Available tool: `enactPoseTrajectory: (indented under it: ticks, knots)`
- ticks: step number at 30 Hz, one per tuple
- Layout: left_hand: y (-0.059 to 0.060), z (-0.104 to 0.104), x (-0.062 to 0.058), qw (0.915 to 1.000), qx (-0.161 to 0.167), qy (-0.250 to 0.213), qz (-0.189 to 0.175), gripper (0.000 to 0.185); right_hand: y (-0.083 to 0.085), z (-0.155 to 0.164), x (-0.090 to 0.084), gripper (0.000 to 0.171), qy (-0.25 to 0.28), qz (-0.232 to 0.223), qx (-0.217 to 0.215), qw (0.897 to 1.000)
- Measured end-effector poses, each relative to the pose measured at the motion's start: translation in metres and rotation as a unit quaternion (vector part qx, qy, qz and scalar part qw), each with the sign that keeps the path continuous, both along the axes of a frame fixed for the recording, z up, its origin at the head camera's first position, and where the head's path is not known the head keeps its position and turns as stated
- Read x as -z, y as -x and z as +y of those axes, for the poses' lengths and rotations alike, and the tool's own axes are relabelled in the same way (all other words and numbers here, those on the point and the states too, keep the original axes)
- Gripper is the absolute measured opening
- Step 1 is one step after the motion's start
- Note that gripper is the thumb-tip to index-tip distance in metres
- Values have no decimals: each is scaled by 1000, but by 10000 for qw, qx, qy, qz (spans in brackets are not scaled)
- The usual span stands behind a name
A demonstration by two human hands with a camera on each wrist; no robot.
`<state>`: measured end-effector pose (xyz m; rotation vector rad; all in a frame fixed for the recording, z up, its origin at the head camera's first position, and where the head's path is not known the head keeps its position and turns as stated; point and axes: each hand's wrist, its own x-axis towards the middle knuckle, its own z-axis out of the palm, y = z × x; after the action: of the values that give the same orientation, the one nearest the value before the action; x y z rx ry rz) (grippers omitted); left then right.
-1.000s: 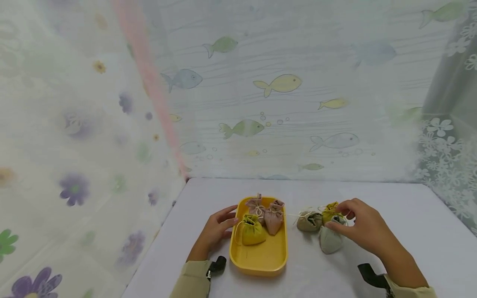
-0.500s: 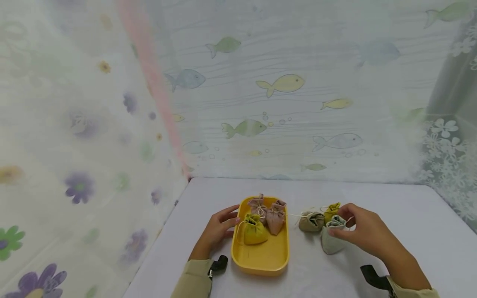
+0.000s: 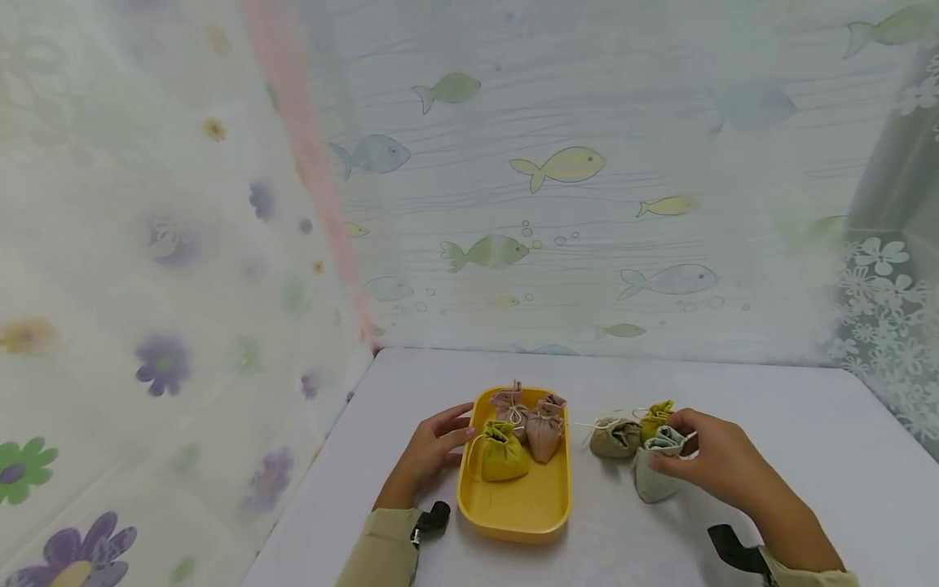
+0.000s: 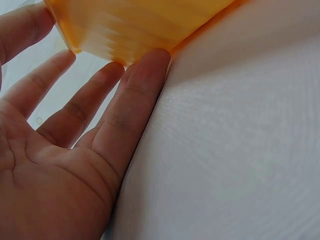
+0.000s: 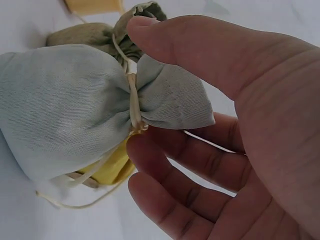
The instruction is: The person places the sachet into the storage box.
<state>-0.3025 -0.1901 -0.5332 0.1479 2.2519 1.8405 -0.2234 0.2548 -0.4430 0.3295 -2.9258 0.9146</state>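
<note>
since a second ago, your right hand (image 3: 715,461) has pinched the grey pouch (image 3: 655,473) by its neck, drawn slightly nearer; your left hand (image 3: 429,452) rests flat-fingered against the yellow tray (image 3: 513,509).

The head view looks forward and down from above and behind both hands, taking in the whole table (image 3: 770,424). The left wrist view sits very close under the left hand (image 4: 60,150), facing the yellow tray (image 4: 135,25) that the head view also shows. The right wrist view looks closely across the right hand (image 5: 240,130) at the grey pouch (image 5: 65,105), likewise shared with the head view.

Bare table (image 3: 770,424) right — open; yellow tray (image 3: 513,509) blocks left.
</note>
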Motion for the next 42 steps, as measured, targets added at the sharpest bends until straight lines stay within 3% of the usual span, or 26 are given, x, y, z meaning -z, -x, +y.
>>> enactPoseTrajectory:
  ticks: [7,14,26,42]
  knots:
    - [0,0,1,10000,-38,22,-17,64,2,-1,4,68,7,47,67,10000]
    - [1,0,-1,10000,-22,44,-9,65,4,0,7,48,-23,175,162,9997]
    - [1,0,-2,9999,-44,-147,-42,65,4,3,5,35,-153,351,227,9990]
    - [-2,0,-4,9996,-1,-262,-72,65,-1,4,-4,32,-187,267,318,9990]
